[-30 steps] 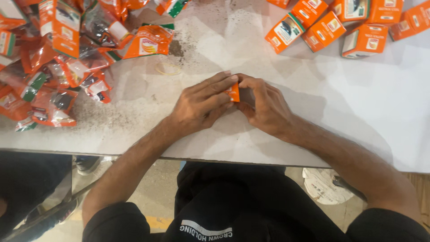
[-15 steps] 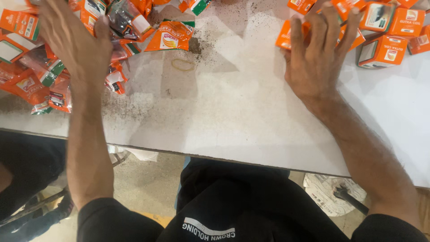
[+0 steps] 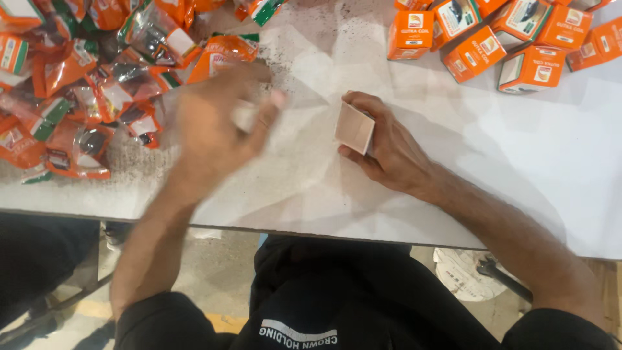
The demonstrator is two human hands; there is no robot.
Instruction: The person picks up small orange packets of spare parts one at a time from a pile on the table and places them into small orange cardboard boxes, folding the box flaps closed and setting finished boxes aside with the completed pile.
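A small box (image 3: 354, 128) is gripped by the right hand (image 3: 389, 146) mid-worktop (image 3: 505, 168); left hand (image 3: 217, 126) raised, blurred, grip indeterminable.

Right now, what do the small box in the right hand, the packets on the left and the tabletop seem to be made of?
The small box in the right hand looks like thin matte cardboard: plain tan face, crisp folded edges. The packets look like glossy clear and orange plastic film, crinkled with bright glints. The tabletop looks covered in creased white paper or sheet; which one is unclear.

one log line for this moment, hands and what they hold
right hand: holds small box | left hand: blurred, beside packet pile | table
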